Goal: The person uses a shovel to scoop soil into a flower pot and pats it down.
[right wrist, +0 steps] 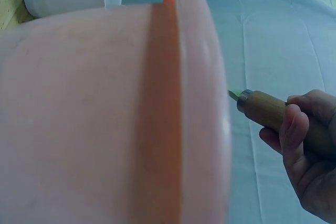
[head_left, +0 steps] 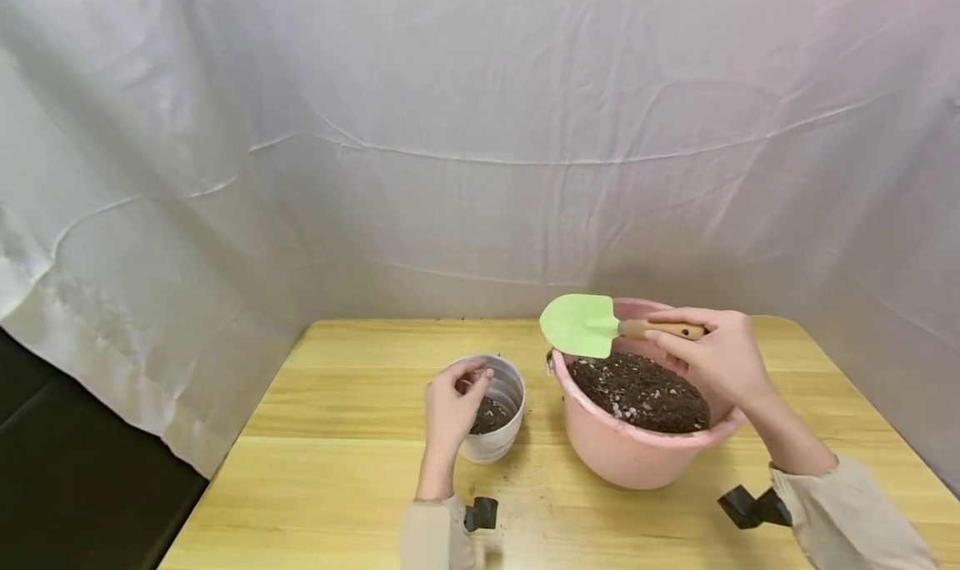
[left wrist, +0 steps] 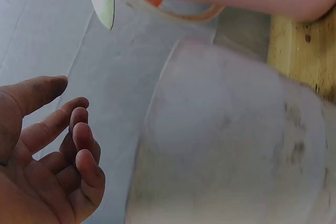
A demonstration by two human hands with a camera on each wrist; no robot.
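Observation:
My right hand point(head_left: 716, 353) grips the wooden handle point(head_left: 663, 330) of a small trowel with a light green blade point(head_left: 577, 325), held level above the far rim of a pink basin point(head_left: 637, 453) full of dark soil point(head_left: 641, 391). The right wrist view shows the fingers point(right wrist: 294, 135) curled round the handle point(right wrist: 265, 109) beside the basin wall point(right wrist: 105, 114). My left hand point(head_left: 453, 403) hovers over the near rim of a small white pot point(head_left: 502, 437) holding some soil point(head_left: 491, 416). In the left wrist view its soiled fingers point(left wrist: 79, 145) hang loosely curled beside the pot point(left wrist: 226, 145), holding nothing.
Pot and basin stand side by side on a wooden table point(head_left: 337, 487) with soil crumbs scattered near them. A white cloth backdrop point(head_left: 480, 137) hangs behind and at both sides. Left of the table the floor is dark point(head_left: 67, 470).

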